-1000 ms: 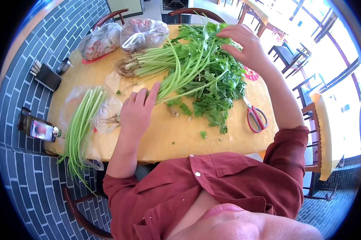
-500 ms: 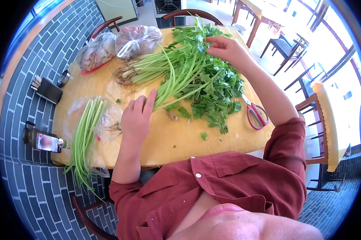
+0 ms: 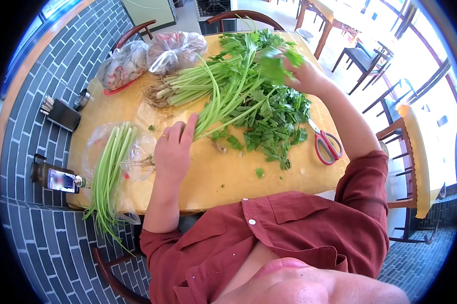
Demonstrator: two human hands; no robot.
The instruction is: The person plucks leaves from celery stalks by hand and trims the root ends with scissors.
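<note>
My left hand (image 3: 173, 149) is closed round the lower stems of a bunch of green celery (image 3: 218, 114), whose stalks slant up to the right. At the leafy top, my right hand (image 3: 300, 73) has its fingers bent round some leaves (image 3: 276, 66), which partly hide the fingertips. Beneath and behind lies a pile of dark green cut leaves (image 3: 276, 126). A rooted bunch of celery (image 3: 180, 87) rests beyond my left hand. Bare, leafless stalks (image 3: 109, 169) lie on a clear plastic bag at the left, their thin ends hanging over the table edge.
Red-handled scissors (image 3: 328, 147) lie right of the leaves on the yellow-covered table (image 3: 248, 185). Two filled plastic bags (image 3: 123, 66) (image 3: 176, 50) stand at the back left. A chopstick holder (image 3: 63, 114) and a phone (image 3: 62, 180) are by the brick wall.
My right hand has come down and slightly right, with leaves now bunched at its fingers. My left hand keeps its hold on the stems. The camera view has shifted a little.
</note>
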